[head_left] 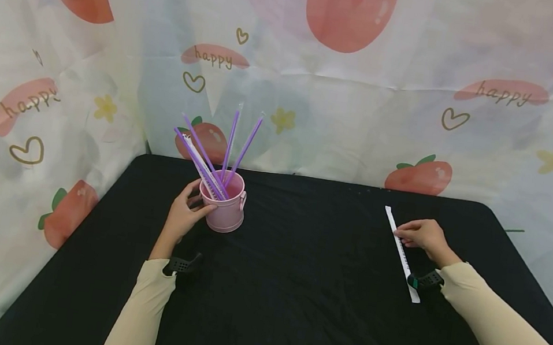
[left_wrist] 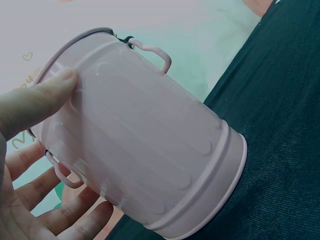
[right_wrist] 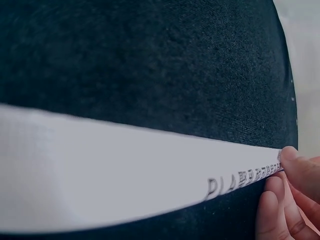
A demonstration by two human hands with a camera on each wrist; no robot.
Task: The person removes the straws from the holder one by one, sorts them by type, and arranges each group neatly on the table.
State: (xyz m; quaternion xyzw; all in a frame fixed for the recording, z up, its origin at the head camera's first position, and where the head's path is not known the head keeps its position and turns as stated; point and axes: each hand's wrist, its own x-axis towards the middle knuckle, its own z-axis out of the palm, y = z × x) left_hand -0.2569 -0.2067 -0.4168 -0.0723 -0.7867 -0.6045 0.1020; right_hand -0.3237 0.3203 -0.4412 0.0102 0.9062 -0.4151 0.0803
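My forward-down head and close left-wrist views share the pink cylindrical metal bucket (head_left: 224, 218); my right-wrist close-up lies rightward.

Purple straws (head_left: 245, 151): lower ends hidden inside pink bucket (head_left: 225, 218). Right-wrist view: white strip (right_wrist: 125, 170) blurred, cut off at nine o'clock.

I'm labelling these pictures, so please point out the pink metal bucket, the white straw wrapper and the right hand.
Pink metal bucket (left_wrist: 140, 132): left wrist view, middle of its side wall.
White straw wrapper (right_wrist: 125, 171): right wrist view, its broad white face.
Right hand (head_left: 426, 237): head view, back of the hand.
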